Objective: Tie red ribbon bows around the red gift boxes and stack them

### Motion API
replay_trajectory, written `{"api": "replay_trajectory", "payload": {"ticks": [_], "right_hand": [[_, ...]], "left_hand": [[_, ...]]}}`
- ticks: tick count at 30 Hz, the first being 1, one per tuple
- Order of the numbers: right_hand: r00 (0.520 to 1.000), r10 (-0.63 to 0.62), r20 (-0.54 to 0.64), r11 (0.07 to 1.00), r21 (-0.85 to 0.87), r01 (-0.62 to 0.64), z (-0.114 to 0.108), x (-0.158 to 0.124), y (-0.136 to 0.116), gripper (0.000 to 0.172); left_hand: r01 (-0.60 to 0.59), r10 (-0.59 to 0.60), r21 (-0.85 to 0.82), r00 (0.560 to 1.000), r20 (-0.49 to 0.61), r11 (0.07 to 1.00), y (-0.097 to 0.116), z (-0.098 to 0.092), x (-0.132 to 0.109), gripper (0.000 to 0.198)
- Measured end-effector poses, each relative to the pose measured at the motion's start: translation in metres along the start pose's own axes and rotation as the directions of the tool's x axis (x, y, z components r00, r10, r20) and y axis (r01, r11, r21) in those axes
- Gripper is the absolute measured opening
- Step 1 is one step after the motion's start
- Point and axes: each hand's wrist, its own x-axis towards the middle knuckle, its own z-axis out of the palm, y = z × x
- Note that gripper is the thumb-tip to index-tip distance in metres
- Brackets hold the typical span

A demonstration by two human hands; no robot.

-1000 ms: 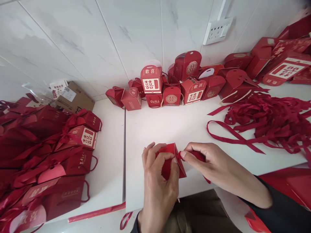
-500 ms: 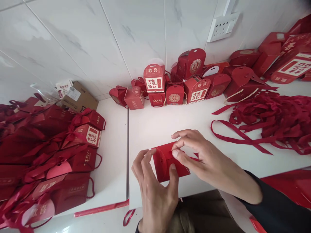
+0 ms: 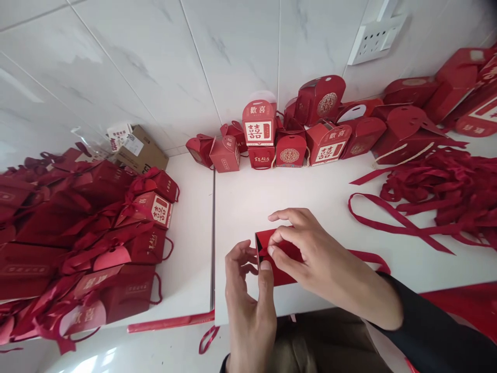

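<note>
A bright red gift box point(image 3: 285, 273) lies on its side on the white table, its left end showing a dark opening. My left hand point(image 3: 250, 298) is closed around that end, thumb on the near top edge and fingers at the far left side. Over the box, my right hand point(image 3: 306, 248) pinches a small red strip point(image 3: 264, 252) at the opening with thumb and index finger, the other fingers raised. Whether this strip is a flap or a ribbon end I cannot tell. A dark red ribbon point(image 3: 375, 257) runs out from behind my right wrist.
Folded red boxes point(image 3: 291, 150) stand along the tiled wall. Ribbon-tied boxes point(image 3: 132, 248) crowd the left table, with a brown carton point(image 3: 142, 150) behind. A heap of ribbon point(image 3: 446, 191) lies at right. A gap point(image 3: 213, 233) separates the two tables.
The box's left flap no longer lies over the end, which now shows open. My right hand has shifted left along the box to that end. The view has turned slightly left.
</note>
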Motion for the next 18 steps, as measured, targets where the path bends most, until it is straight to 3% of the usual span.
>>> {"api": "replay_trajectory", "payload": {"ticks": [10, 18], "right_hand": [[0.996, 0.047, 0.077, 0.998, 0.036, -0.050, -0.003, 0.004, -0.012, 0.017], [0.998, 0.014, 0.065, 0.999, 0.052, -0.017, 0.000, 0.003, -0.007, 0.013]], "left_hand": [[0.020, -0.020, -0.009, 0.999, 0.027, 1.000, 0.002, -0.003, -0.003, 0.030], [-0.013, 0.015, -0.039, 0.999, 0.038, 0.999, 0.001, -0.011, 0.015, 0.030]]}}
